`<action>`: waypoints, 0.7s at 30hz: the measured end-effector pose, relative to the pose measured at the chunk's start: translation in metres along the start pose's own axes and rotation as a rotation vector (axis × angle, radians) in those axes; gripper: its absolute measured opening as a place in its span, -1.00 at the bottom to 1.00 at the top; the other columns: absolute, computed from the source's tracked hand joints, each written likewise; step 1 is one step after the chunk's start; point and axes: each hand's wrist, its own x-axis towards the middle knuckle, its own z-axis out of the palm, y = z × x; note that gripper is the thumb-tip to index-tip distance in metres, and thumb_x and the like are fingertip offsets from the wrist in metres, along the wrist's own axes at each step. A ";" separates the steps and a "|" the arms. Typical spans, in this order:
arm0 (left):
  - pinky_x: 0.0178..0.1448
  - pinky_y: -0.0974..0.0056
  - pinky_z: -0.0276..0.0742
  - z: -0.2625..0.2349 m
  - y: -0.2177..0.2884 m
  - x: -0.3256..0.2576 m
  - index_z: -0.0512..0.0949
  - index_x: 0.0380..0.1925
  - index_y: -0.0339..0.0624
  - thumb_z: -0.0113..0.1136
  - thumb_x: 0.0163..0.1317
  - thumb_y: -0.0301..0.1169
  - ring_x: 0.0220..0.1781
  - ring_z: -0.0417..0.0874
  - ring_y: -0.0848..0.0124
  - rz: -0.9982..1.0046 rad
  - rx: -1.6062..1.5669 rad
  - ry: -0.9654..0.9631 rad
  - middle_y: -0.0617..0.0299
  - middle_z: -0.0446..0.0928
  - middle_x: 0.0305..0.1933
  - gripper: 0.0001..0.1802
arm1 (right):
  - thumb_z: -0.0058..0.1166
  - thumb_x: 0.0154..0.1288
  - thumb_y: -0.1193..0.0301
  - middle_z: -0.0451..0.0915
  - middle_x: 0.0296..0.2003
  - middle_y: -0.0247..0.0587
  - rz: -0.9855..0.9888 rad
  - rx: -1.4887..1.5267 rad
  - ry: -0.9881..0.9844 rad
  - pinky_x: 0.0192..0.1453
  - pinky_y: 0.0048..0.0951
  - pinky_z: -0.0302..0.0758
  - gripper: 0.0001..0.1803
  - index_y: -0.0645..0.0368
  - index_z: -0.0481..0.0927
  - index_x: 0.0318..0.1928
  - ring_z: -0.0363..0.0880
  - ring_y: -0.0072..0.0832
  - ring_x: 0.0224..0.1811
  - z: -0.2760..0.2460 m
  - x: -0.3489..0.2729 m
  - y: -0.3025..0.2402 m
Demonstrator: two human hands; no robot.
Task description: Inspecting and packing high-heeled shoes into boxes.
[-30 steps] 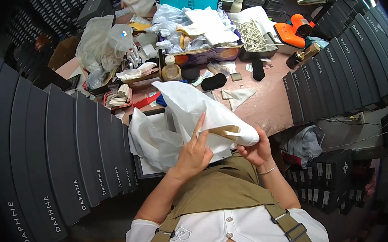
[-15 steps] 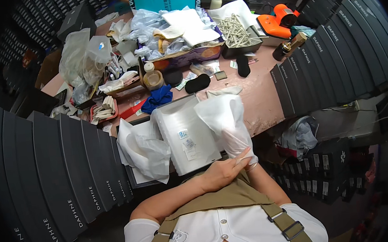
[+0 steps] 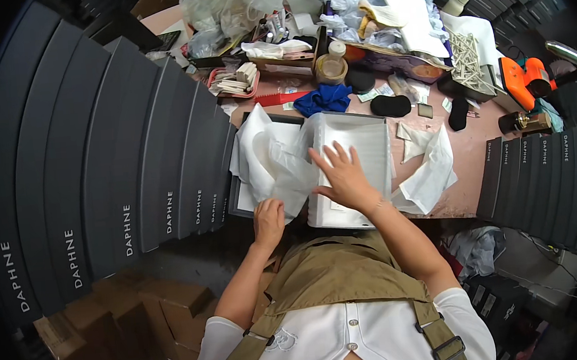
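Observation:
My left hand (image 3: pixel 269 221) has its fingers drawn together at the lower edge of a thin white wrapping bag (image 3: pixel 275 164). What the bag covers cannot be made out. It lies over a dark shoe box (image 3: pixel 241 201) on the left. My right hand (image 3: pixel 346 177) is spread wide, palm down, above an open box part with a white lining (image 3: pixel 374 138), and holds nothing. Small paper slips in it are mostly hidden under that hand. A second white bag (image 3: pixel 432 174) lies loose on the table to the right.
Tall stacks of dark boxes (image 3: pixel 111 147) wall in the left, with more boxes (image 3: pixel 542 175) at the right. Behind the work spot are a blue cloth (image 3: pixel 323 99), a red comb (image 3: pixel 274 99), a jar (image 3: pixel 331 66), black pads (image 3: pixel 390 106) and an orange tool (image 3: pixel 523 80).
The right-hand bag has been let go and now lies on the table. My left hand has moved to the other bag; my right hand has opened over the lined box. The view has swung left.

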 end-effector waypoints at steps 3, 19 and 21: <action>-0.05 0.25 0.48 -0.027 0.016 0.008 0.48 -0.21 -0.28 0.12 0.22 -0.54 -0.16 0.56 0.16 -0.045 -0.246 0.185 0.10 0.51 -0.20 -0.86 | 0.12 0.16 0.34 0.63 -0.21 -0.06 -0.089 0.015 -0.222 0.31 0.06 0.18 -0.54 0.11 0.51 0.11 0.54 -0.17 0.04 0.046 0.023 -0.015; 0.22 0.13 0.48 -0.044 -0.002 0.008 0.34 0.20 -0.26 0.08 0.26 -0.18 0.15 0.54 0.21 -0.766 -1.740 -0.086 0.06 0.49 0.13 -0.43 | -0.07 0.07 0.63 0.57 -0.39 -0.15 -0.202 0.906 -0.564 -0.11 -0.37 0.50 -0.78 0.24 0.62 -0.28 0.58 -0.30 -0.27 -0.074 0.024 -0.055; 0.21 0.16 0.48 -0.046 0.012 0.002 0.30 0.22 -0.34 0.13 0.13 -0.29 0.16 0.53 0.21 -0.812 -1.735 -0.007 0.03 0.48 0.14 -0.35 | -0.11 0.14 0.61 0.63 -0.34 -0.17 -0.021 1.066 -0.708 -0.11 -0.47 0.51 -0.74 0.30 0.63 -0.21 0.61 -0.48 -0.23 -0.070 -0.009 -0.038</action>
